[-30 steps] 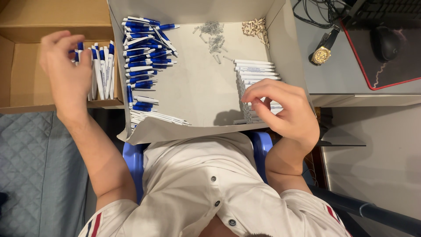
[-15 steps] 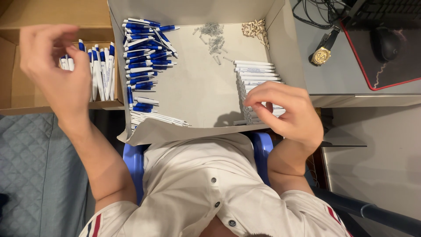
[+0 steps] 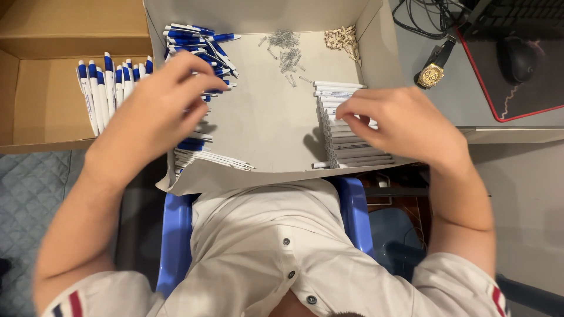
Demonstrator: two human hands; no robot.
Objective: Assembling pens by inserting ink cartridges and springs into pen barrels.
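White plastic pen barrels point(image 3: 346, 126), stacked in a tidy column right of centre in a shallow grey cardboard tray point(image 3: 276, 129), lie with their long axes running left to right across the frame as the person's right hand point(image 3: 405, 126) settles on top of them. Its fingers are curled close together, tips touching the upper barrels; whether they pinch one cannot be told. At centre left, the left hand point(image 3: 155, 120) hovers over a loose heap of blue-and-white pen parts point(image 3: 197, 41) along the tray's left side, fingers bent and slightly spread, tips pointing toward the pile; nothing shows clearly in its grasp. The barrels sit directly beneath the right fingertips, well apart from the left hand. Finished blue-and-white pens point(image 3: 108, 82) stand in a row in a brown carton point(image 3: 53, 35) at upper left. Small metal springs point(image 3: 285, 47) and tan bits point(image 3: 342, 38) lie at the tray's far end; a wristwatch point(image 3: 433, 73) rests at upper right.
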